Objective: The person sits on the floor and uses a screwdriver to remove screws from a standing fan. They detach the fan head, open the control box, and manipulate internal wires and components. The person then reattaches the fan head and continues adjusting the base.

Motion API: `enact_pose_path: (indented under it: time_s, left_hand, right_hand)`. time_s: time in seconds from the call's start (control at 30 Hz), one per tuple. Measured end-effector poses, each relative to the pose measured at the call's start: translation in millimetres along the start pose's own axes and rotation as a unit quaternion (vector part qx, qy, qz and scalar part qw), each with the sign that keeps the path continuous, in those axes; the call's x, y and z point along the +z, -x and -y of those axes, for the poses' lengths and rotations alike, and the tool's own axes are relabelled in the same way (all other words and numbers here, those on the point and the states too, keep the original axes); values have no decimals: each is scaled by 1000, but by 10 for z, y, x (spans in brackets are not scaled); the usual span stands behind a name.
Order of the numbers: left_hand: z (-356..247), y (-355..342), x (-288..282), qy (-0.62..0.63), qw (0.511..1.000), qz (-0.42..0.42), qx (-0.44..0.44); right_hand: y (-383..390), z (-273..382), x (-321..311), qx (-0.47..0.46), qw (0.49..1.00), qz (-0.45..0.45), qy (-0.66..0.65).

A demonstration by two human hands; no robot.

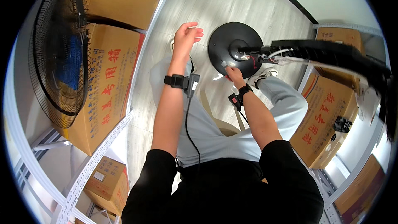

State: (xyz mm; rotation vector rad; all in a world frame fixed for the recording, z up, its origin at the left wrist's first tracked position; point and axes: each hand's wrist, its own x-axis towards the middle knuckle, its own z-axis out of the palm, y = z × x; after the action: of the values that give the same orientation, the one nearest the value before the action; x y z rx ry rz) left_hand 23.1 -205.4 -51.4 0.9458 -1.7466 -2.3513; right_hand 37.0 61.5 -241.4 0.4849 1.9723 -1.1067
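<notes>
Between my feet, on the floor, rests the round black base (219,39) of what looks like a stand fan. From its centre a black upright part (298,49) reaches away to the right, with white and red wires near its lower end. My right hand (234,75) is closed at the base's near edge around a small object with a pale, greyish tip (224,64); its kind does not show clearly. Left of the base, my left hand (187,37) is raised above the floor with nothing in it, fingers loosely apart.
A black wire fan cage (60,58) stands at the left before a cardboard box (110,79) on a metal shelf (83,182). More boxes (321,120) sit on the right shelf, with a small black object (342,124) beside them. Cables hang from both wrist straps.
</notes>
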Motion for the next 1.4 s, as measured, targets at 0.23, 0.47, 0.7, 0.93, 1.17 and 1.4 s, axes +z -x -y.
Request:
enact_pose_path:
  time_s: [0.23, 0.47, 0.7, 0.93, 1.17, 1.4]
  left_hand:
    - [-236, -61, 60, 96, 994, -47, -2]
    - [-338, -263, 101, 110, 994, -20, -13]
    - [-254, -223, 132, 118, 993, -22, -14]
    - [-223, -191, 148, 110, 994, -26, -12]
    - [-239, -224, 166, 115, 993, -22, -22]
    - [-237, -229, 132, 123, 992, -24, -16]
  right_hand:
    - [-656, 49, 460, 23, 1000, -16, 4]
    - [-1583, -580, 680, -43, 982, -145, 114]
    - [-1035, -75, 641, 4, 996, -67, 56]
    - [-1119, -186, 599, -11, 996, -63, 59]
    - [-1074, -100, 634, -13, 995, -42, 87]
    - [-1207, -105, 741, -14, 993, -55, 99]
